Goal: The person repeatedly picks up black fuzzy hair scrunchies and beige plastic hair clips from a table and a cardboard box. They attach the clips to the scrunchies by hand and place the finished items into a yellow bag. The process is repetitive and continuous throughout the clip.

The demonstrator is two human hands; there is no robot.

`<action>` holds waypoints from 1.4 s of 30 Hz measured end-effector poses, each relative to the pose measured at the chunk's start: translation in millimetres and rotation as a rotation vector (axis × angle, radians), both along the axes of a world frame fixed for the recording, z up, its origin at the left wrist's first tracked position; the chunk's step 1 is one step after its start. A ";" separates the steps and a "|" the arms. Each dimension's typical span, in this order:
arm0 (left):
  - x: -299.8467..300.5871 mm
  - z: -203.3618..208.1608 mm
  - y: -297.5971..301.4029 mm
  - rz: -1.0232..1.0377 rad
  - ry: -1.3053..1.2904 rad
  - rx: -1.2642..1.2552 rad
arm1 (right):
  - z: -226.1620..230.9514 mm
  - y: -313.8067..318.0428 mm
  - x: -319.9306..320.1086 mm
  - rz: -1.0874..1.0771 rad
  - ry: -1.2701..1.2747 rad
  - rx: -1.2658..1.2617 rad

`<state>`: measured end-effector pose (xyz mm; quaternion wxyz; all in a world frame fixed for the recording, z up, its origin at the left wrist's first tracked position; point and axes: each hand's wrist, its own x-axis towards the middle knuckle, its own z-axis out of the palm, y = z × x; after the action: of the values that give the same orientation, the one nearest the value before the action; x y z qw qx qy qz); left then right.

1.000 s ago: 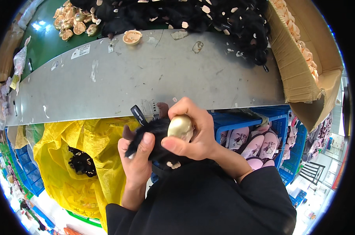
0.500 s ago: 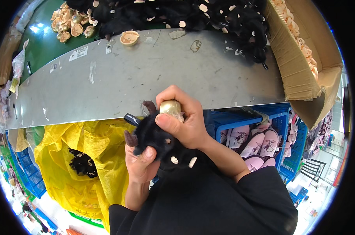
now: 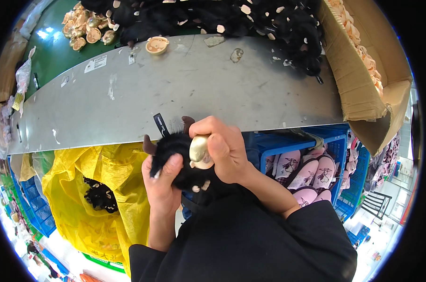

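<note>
My left hand (image 3: pixel 164 190) grips a small black plush toy (image 3: pixel 170 146), its thumb pressed on the fur. The toy has two brown horns (image 3: pixel 148 146), a black tag (image 3: pixel 161 125) and small cream-coloured bits at its lower end. A shiny gold rounded shell piece (image 3: pixel 201 149) sits in my right hand (image 3: pixel 229 152), fingers closed round it, against the right side of the toy. Whether the shell piece is joined to the fur is hidden. Both hands are just in front of the grey metal tabletop (image 3: pixel 175 94).
On the table lie a peach-coloured shell (image 3: pixel 157 45), a pile of similar shells (image 3: pixel 93 35) and a heap of black plush toys (image 3: pixel 232 23). A cardboard box (image 3: pixel 358 80) stands right. Below are a yellow bag (image 3: pixel 128 192) and a blue crate (image 3: pixel 337 141) of pink slippers (image 3: pixel 303 174).
The plush toy has turned, and its tag now points up. My right hand has shifted its grip and lowered slightly, with the gold shell piece tipped and showing its rim.
</note>
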<state>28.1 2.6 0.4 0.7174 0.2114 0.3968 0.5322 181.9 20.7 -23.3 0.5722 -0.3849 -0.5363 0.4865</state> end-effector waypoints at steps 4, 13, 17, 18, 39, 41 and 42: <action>-1.1 -3.5 -1.5 0.021 0.024 0.001 | -2.2 -0.5 4.6 -0.023 -0.133 0.058; -0.3 -3.8 -1.7 0.004 0.036 -0.047 | -8.4 7.5 11.8 -0.137 -0.359 0.270; -2.7 -3.5 -3.3 -0.012 0.049 -0.042 | -13.2 7.9 13.6 -0.125 -0.310 0.347; -3.3 -2.8 -3.4 -0.026 0.045 -0.039 | -14.9 9.3 14.7 -0.122 -0.298 0.368; 12.0 -7.7 -0.5 0.120 0.465 0.309 | 2.0 12.1 12.4 -0.365 -0.770 0.636; 8.5 -7.6 -0.8 0.069 0.430 0.279 | 5.2 9.6 13.3 -0.378 -0.803 0.636; 7.8 -5.3 -1.0 0.038 0.392 0.275 | 7.0 8.6 12.9 -0.377 -0.807 0.631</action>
<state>35.9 1.6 -4.9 0.5810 0.3990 0.4562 0.5433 194.8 29.3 -16.3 0.4860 -0.4401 -0.7551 0.0045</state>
